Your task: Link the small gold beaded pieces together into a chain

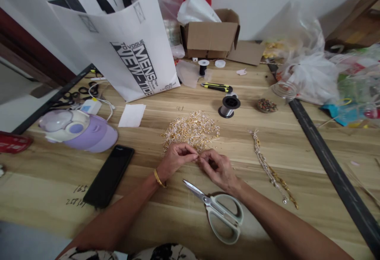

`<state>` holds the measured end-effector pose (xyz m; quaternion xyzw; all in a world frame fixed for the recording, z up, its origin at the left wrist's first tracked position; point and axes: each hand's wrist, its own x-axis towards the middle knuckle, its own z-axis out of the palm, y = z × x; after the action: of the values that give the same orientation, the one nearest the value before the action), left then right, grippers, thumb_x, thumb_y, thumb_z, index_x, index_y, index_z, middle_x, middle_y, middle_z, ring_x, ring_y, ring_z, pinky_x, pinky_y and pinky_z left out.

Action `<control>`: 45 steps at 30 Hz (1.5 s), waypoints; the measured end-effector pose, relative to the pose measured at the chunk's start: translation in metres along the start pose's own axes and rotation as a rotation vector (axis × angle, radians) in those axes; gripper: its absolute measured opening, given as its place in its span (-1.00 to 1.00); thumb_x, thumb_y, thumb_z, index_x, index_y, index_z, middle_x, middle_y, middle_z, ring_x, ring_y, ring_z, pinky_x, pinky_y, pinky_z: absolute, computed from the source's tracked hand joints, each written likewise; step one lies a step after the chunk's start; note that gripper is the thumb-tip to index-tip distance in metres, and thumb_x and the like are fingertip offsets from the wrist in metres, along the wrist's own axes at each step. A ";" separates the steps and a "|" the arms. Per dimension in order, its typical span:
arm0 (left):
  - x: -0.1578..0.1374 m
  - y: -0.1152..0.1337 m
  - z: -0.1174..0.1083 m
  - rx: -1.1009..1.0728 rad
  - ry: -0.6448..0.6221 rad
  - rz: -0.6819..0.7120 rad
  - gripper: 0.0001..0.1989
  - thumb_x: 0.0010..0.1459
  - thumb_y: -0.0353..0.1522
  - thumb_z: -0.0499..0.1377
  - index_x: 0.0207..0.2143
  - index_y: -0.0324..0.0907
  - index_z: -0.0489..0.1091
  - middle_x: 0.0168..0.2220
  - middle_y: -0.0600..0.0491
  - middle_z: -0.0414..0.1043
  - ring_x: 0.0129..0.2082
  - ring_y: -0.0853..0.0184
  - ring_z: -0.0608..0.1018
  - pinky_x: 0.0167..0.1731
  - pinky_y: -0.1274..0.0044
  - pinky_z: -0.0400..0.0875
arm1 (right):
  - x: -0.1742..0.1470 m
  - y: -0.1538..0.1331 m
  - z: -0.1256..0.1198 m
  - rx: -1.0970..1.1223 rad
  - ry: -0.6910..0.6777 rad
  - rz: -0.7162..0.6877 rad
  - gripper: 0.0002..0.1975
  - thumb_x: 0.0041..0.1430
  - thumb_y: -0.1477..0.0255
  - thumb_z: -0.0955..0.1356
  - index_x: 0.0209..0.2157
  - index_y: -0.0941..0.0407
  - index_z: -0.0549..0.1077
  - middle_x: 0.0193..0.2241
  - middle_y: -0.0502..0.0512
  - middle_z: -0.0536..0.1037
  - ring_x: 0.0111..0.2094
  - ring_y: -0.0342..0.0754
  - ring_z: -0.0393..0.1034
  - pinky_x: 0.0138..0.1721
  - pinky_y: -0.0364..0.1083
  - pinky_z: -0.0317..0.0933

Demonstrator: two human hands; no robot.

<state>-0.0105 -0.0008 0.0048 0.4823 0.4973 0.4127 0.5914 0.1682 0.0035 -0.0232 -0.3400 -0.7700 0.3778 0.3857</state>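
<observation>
golden heap of bits, long axis running sideways, hands pinched closed, anything held too small to tell

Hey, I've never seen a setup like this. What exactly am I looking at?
There's no machine: one camera, worn on a person's head, looks forward and down at their two bare hands. The left hand, with a gold-coloured bangle at its wrist, and the right hand come together beside a pile of small gold-coloured pieces. Anything held between them is too small to make out. On the wood-grain table also lie scissors, a smartphone, a utility knife, a wire spool and some chains.
</observation>
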 end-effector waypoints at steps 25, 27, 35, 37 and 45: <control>0.000 0.001 0.001 0.016 -0.021 0.027 -0.88 -0.08 -0.39 0.31 -0.50 -0.29 0.47 -0.47 0.05 0.47 -0.43 0.40 0.46 -0.36 0.59 0.33 | 0.001 0.000 0.000 0.031 -0.012 0.052 -0.93 0.23 0.45 0.26 -0.34 0.14 0.32 -0.57 -0.04 0.37 -0.58 -0.21 0.22 -0.56 -0.22 0.10; 0.000 0.001 0.001 0.014 -0.020 0.033 -0.88 -0.09 -0.40 0.31 -0.51 -0.29 0.47 -0.48 0.05 0.47 -0.43 0.41 0.46 -0.35 0.59 0.33 | 0.001 0.001 0.001 0.037 -0.009 0.054 -0.93 0.23 0.45 0.26 -0.34 0.14 0.32 -0.56 -0.03 0.38 -0.58 -0.21 0.23 -0.56 -0.23 0.10; 0.000 0.000 0.000 0.026 -0.003 0.028 -0.89 -0.09 -0.41 0.31 -0.50 -0.29 0.47 -0.47 0.04 0.48 -0.43 0.40 0.47 -0.36 0.58 0.34 | 0.002 0.000 0.000 0.045 -0.012 0.061 -0.90 0.24 0.42 0.25 -0.34 0.14 0.32 -0.58 -0.03 0.38 -0.59 -0.21 0.23 -0.57 -0.22 0.10; 0.000 0.001 0.000 0.035 0.020 0.023 -0.90 -0.09 -0.41 0.31 -0.49 -0.29 0.48 -0.47 0.04 0.48 -0.44 0.39 0.47 -0.36 0.58 0.35 | 0.003 -0.002 -0.001 0.041 -0.019 0.060 -0.90 0.24 0.42 0.25 -0.34 0.14 0.32 -0.58 -0.03 0.38 -0.59 -0.21 0.23 -0.57 -0.22 0.11; 0.000 0.001 -0.001 0.039 0.042 0.027 -0.86 -0.10 -0.36 0.32 -0.49 -0.28 0.48 -0.47 0.03 0.49 -0.45 0.38 0.48 -0.37 0.57 0.35 | 0.002 0.000 0.000 0.039 -0.031 0.066 -0.90 0.24 0.41 0.25 -0.33 0.14 0.33 -0.59 -0.03 0.38 -0.60 -0.20 0.22 -0.58 -0.22 0.11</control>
<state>-0.0111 -0.0003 0.0056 0.4917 0.5113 0.4208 0.5655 0.1676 0.0049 -0.0228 -0.3518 -0.7566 0.4107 0.3676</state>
